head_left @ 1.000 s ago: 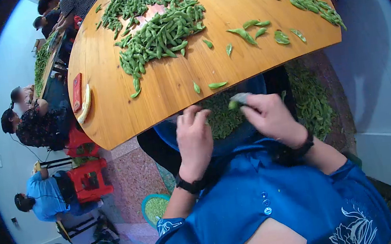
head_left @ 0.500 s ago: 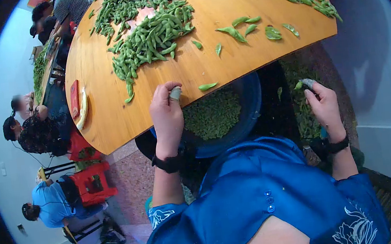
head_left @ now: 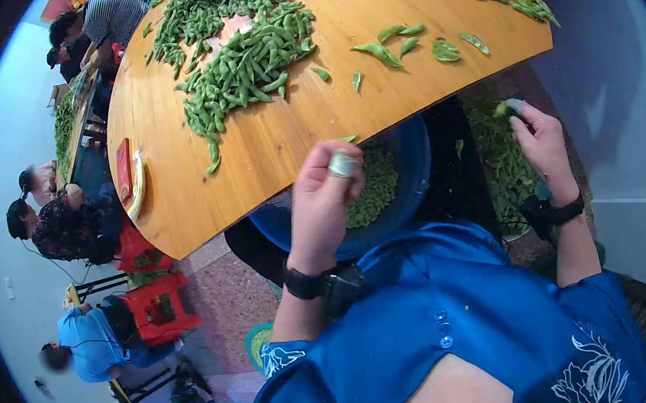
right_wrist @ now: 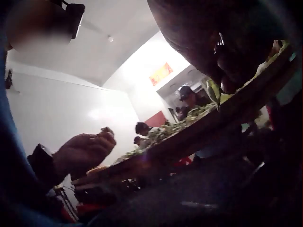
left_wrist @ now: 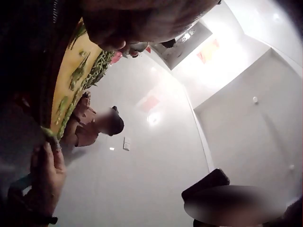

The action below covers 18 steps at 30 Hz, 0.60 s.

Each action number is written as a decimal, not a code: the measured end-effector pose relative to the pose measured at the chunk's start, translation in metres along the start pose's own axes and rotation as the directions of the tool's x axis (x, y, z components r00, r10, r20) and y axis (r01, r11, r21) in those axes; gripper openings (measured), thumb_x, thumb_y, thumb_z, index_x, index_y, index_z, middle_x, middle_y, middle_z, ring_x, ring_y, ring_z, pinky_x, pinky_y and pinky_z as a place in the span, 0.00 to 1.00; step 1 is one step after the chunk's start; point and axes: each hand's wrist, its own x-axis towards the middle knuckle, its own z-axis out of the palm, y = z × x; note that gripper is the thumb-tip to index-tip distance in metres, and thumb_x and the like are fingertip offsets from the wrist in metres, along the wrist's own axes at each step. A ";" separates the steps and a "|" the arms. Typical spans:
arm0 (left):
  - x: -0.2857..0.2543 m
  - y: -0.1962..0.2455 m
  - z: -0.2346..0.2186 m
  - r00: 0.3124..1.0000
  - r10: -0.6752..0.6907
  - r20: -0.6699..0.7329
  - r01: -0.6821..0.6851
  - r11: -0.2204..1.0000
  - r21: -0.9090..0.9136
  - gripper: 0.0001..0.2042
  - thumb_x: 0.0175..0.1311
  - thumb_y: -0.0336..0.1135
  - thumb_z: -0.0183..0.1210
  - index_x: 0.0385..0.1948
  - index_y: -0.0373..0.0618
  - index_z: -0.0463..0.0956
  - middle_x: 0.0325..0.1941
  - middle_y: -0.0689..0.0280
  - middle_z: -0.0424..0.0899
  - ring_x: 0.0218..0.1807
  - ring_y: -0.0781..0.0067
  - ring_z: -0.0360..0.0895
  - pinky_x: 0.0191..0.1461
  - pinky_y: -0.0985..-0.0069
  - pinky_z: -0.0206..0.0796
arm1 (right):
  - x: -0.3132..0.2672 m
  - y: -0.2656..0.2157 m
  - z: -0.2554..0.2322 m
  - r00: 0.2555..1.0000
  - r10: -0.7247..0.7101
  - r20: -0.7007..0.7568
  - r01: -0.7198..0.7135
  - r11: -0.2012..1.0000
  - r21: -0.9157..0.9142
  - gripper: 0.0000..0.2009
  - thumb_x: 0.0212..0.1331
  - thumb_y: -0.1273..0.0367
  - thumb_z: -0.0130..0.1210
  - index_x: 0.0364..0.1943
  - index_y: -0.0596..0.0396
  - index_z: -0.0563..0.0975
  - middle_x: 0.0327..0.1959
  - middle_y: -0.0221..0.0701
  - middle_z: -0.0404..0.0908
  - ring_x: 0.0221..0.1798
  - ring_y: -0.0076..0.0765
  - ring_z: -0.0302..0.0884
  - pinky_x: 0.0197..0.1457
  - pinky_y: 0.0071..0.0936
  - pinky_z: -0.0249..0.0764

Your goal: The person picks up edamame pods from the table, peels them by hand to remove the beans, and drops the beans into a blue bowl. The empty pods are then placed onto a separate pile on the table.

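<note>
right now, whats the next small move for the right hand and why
Probably let the pod drop onto the floor heap: in the head view, the right hand pinches it in front of that heap, away from the bowl.

Head view: edamame pile (head_left: 255, 61) was cut off at top edge; blue basin (head_left: 417, 172) part. hidden by wooden table (head_left: 255, 157) & L hand (head_left: 324, 195). Couldn't tell what, if anything, it held. Edamame pod (head_left: 501, 110) in R hand (head_left: 545, 143) was blurred.
</note>
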 end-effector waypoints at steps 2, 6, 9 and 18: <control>-0.004 -0.001 0.010 1.000 -0.015 0.006 0.009 0.852 0.524 0.04 0.67 0.28 0.50 0.39 0.43 0.72 0.28 0.71 0.71 0.29 0.80 0.67 0.32 0.84 0.58 | -0.006 0.031 -0.008 0.999 0.044 -0.032 -0.047 0.993 -0.107 0.12 0.57 0.73 0.52 0.45 0.58 0.78 0.29 0.40 0.81 0.29 0.24 0.77 0.35 0.26 0.71; 0.011 0.007 -0.009 0.878 0.472 0.080 -0.081 -0.018 0.997 0.07 0.61 0.24 0.50 0.39 0.41 0.71 0.35 0.55 0.77 0.39 0.55 0.76 0.41 0.68 0.68 | -0.034 0.061 -0.015 0.979 0.199 -0.039 -0.202 0.964 -0.175 0.12 0.57 0.72 0.53 0.45 0.57 0.78 0.24 0.38 0.78 0.24 0.24 0.71 0.30 0.24 0.67; 0.021 -0.001 -0.012 0.879 0.387 0.279 -0.210 -0.210 0.955 0.05 0.60 0.26 0.51 0.36 0.40 0.70 0.34 0.54 0.75 0.39 0.49 0.74 0.40 0.63 0.67 | -0.045 0.069 -0.010 0.969 0.239 -0.053 -0.245 0.951 -0.190 0.12 0.57 0.72 0.53 0.44 0.58 0.78 0.22 0.35 0.76 0.23 0.22 0.69 0.29 0.23 0.66; 0.079 -0.073 0.077 0.682 0.277 0.677 -0.708 0.022 0.705 0.16 0.55 0.29 0.54 0.47 0.44 0.72 0.30 0.58 0.75 0.36 0.54 0.75 0.39 0.61 0.68 | -0.055 0.088 -0.003 0.985 0.164 -0.057 -0.173 0.945 -0.279 0.10 0.55 0.70 0.54 0.40 0.59 0.78 0.21 0.42 0.75 0.22 0.32 0.70 0.29 0.27 0.67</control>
